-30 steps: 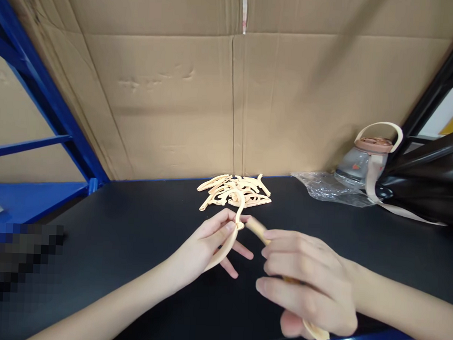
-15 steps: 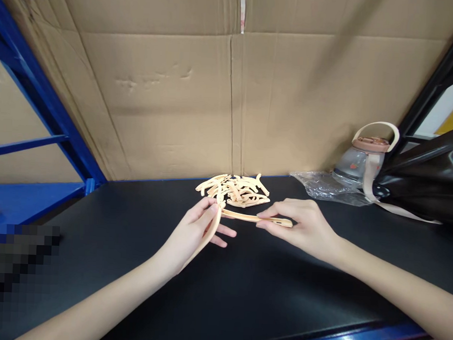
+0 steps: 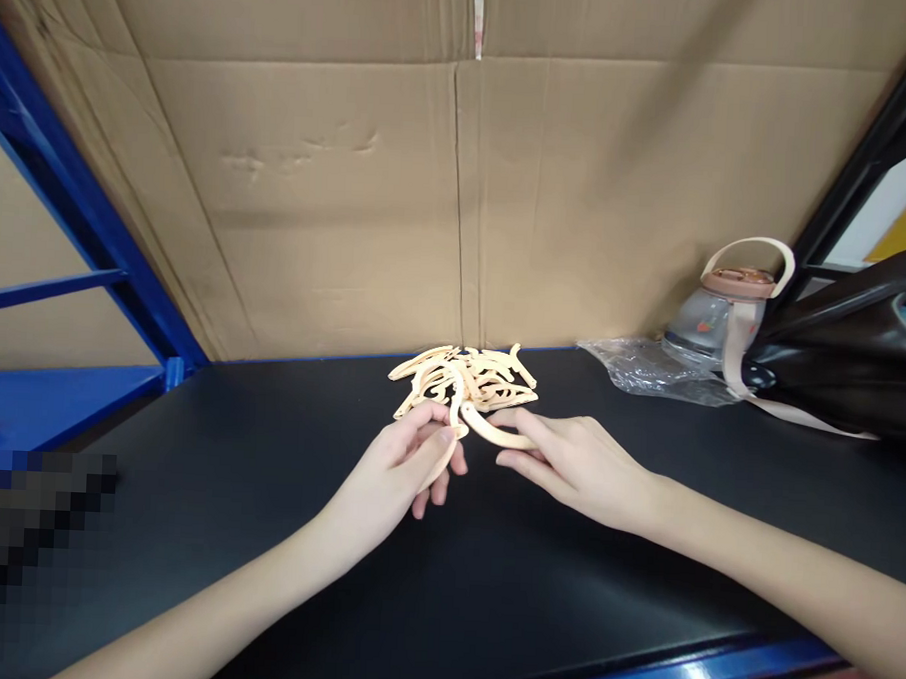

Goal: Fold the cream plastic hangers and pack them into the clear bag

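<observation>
My left hand (image 3: 391, 477) is closed round a slim, curved, cream-coloured plastic piece (image 3: 457, 405). Its upper end sticks up past my thumb, and its lower part is mostly covered by my fingers. From the other side, my right hand (image 3: 589, 471) pinches a second curved plastic piece (image 3: 494, 434), whose rounded end with a small hole points at the first. The two pieces are very close together; I cannot tell whether they are joined. Just behind them lies a loose pile of similar cream pieces (image 3: 422, 361).
The black tabletop (image 3: 269, 432) has a blue front edge, with cardboard (image 3: 316, 203) standing behind it. At the right are a clear bottle (image 3: 698, 325) with a strap, a crumpled plastic bag (image 3: 636, 368) and a black bag (image 3: 834, 361). A blue frame (image 3: 146, 306) rises at the left.
The right-hand piece has been turned, so its rounded holed end now faces the left-hand piece. My right hand has moved slightly left, and the left-hand piece is tilted differently.
</observation>
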`<state>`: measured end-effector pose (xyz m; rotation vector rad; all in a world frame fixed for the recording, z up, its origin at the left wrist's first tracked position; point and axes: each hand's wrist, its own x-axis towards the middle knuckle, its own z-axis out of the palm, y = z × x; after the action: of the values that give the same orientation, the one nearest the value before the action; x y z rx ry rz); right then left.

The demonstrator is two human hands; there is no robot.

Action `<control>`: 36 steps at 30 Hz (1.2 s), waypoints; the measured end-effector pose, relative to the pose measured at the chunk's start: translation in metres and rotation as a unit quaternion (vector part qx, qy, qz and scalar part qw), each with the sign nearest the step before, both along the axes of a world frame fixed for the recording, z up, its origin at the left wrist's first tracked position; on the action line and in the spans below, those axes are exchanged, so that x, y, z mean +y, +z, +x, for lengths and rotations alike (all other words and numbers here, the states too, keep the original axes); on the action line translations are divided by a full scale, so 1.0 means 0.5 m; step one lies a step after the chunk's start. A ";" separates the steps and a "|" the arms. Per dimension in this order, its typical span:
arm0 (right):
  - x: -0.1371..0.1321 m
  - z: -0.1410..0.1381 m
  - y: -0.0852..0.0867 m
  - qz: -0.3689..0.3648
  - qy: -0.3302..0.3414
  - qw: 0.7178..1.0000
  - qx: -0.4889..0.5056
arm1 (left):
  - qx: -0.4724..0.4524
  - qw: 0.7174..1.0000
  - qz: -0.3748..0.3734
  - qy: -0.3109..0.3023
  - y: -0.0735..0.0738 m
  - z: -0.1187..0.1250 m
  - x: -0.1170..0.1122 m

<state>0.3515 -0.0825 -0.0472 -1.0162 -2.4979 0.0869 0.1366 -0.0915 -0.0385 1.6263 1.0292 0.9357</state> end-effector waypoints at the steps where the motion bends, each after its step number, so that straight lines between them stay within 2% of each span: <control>1: 0.001 0.000 0.000 0.008 0.007 1.000 0.004 | 0.004 1.000 0.000 0.008 0.004 -0.001 0.001; 5: 0.004 0.000 -0.002 0.030 0.052 0.997 0.052 | 0.024 0.998 -0.032 0.040 0.019 -0.009 0.008; 10: 0.010 0.005 -0.002 0.040 0.086 0.991 0.096 | 0.037 0.993 -0.103 0.036 0.027 -0.018 0.011; 17: 0.008 0.008 -0.003 0.044 0.100 0.990 0.085 | 0.005 0.989 -0.141 -0.040 0.029 -0.022 0.010; 24: 0.013 0.008 -0.005 0.039 0.095 0.993 0.062 | -0.038 0.972 -0.202 -0.117 0.022 -0.046 0.030; 30: 0.015 0.007 -0.007 0.051 0.101 0.993 0.029 | -0.060 0.961 -0.223 -0.154 0.026 -0.049 0.034; 36: 0.018 0.007 -0.011 0.046 0.108 0.993 0.029 | -0.066 0.954 -0.241 -0.165 0.030 -0.050 0.034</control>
<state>0.3551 -0.0737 -0.0525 -0.6949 -2.5239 0.0650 0.1117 -0.0744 -0.0236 1.2519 0.7843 0.5081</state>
